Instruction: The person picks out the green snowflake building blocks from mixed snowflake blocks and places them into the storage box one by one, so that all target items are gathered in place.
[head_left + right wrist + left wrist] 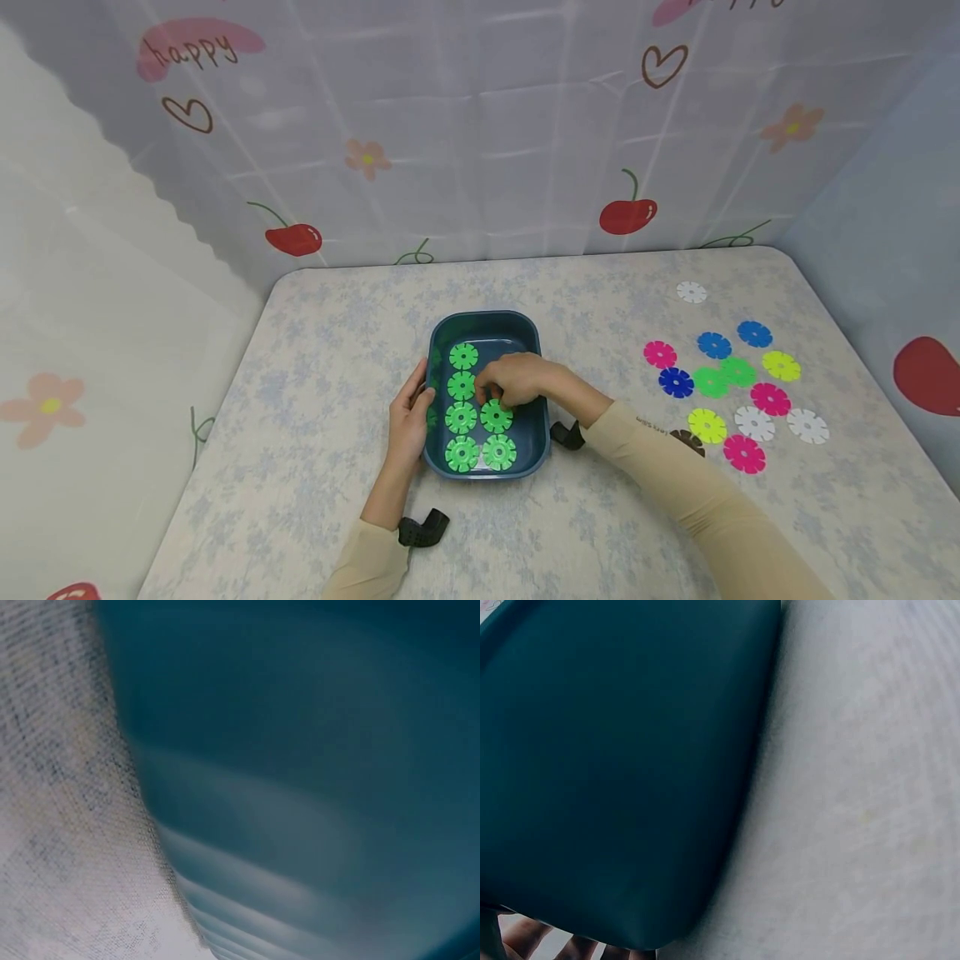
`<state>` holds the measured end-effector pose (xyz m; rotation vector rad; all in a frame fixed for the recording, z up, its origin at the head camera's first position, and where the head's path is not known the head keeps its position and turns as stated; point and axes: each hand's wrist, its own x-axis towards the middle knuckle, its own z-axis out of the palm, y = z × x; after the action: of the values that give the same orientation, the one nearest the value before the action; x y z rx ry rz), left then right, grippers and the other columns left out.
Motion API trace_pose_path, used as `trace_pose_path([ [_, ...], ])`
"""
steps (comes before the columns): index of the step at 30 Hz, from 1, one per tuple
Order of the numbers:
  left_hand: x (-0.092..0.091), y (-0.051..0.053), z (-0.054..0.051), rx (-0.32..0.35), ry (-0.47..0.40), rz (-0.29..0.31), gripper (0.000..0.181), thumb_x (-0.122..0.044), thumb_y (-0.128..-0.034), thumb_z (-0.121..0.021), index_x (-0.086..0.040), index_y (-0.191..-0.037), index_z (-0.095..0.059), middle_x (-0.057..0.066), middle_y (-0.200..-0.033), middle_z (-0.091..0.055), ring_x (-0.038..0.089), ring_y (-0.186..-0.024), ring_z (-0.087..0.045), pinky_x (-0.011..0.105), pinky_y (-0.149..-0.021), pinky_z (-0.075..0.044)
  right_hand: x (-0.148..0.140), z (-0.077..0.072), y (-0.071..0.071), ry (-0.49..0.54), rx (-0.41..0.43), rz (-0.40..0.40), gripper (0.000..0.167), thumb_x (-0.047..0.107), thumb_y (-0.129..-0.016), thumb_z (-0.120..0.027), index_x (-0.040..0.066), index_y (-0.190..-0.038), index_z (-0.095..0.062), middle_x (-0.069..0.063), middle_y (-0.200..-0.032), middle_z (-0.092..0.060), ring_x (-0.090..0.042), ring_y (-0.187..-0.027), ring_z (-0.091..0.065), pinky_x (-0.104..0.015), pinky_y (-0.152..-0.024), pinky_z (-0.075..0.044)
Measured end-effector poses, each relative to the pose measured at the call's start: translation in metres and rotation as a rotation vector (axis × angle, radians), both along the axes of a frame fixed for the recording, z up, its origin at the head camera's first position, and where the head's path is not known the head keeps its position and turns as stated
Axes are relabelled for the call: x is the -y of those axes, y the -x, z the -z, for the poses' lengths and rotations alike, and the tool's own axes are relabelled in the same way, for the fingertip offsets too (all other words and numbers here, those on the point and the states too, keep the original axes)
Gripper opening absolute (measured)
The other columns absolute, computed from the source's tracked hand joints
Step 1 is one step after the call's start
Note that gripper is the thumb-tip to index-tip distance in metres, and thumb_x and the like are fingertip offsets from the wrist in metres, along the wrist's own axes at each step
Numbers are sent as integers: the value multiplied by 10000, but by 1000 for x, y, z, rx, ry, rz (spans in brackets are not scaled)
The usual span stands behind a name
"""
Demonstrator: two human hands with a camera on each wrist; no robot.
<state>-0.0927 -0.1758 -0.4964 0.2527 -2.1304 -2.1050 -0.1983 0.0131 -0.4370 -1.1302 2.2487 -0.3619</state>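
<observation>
A dark blue tray holds several green notched discs in two columns. The left hand grips its left side, thumb at the rim; in the left wrist view some fingers show below the tray's outer wall. Inside the tray, the right hand has its fingers curled down at the upper edge of a green disc in the right column, thumb and finger on it. The right wrist view shows only the blurred blue tray wall beside the cloth, with no fingers visible.
On the patterned tablecloth, loose discs in pink, blue, green, yellow and white lie to the right. A dark brown disc is partly covered by the right sleeve. One white disc lies farther back. A printed curtain hangs behind.
</observation>
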Motion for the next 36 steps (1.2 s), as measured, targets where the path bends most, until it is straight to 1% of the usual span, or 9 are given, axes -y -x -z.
trace_pose_path([
  [6,0,0,0,5,4,-6,505,-83,-1013,-444,-139,-1511,-386,36,-1568,-364,270,-1393,-390,95,-955,-370,0,2,0,1,-11,-2,294,18,-833,-720,255,-1007,-724,74,-840,-617,-123,-708,-541,-273,-624,-419],
  [14,0,0,0,6,9,-6,504,-86,-1015,-443,-137,-1513,-382,34,-1569,-362,266,-1396,-388,92,-956,-368,0,2,0,7,-7,-6,274,27,-833,-730,242,-1003,-724,58,-842,-619,-131,-705,-536,-279,-625,-416],
  [21,-1,0,-1,5,11,-16,503,-81,-1009,-450,-142,-1505,-399,37,-1563,-374,273,-1390,-397,92,-948,-375,0,3,0,8,-26,-2,268,51,-827,-746,248,-1008,-732,41,-880,-653,-107,-730,-551,-284,-643,-434],
  [28,0,1,-1,8,9,-17,505,-75,-1009,-448,-143,-1507,-396,34,-1565,-372,274,-1392,-392,93,-949,-370,0,3,0,10,-41,-14,244,45,-829,-742,235,-982,-730,55,-853,-636,-110,-727,-545,-284,-632,-427],
  [31,-1,1,-1,9,11,-16,505,-78,-1010,-446,-141,-1508,-393,28,-1565,-372,267,-1396,-389,89,-951,-367,-1,3,0,1,-44,-12,241,45,-835,-735,233,-985,-732,47,-870,-639,-110,-743,-545,-288,-646,-430],
  [36,-1,1,0,8,14,-17,502,-80,-1013,-446,-137,-1509,-392,25,-1565,-372,263,-1401,-387,86,-950,-366,-1,1,0,29,-46,-8,238,17,-836,-723,202,-985,-740,20,-922,-665,-125,-819,-582,-312,-702,-475],
])
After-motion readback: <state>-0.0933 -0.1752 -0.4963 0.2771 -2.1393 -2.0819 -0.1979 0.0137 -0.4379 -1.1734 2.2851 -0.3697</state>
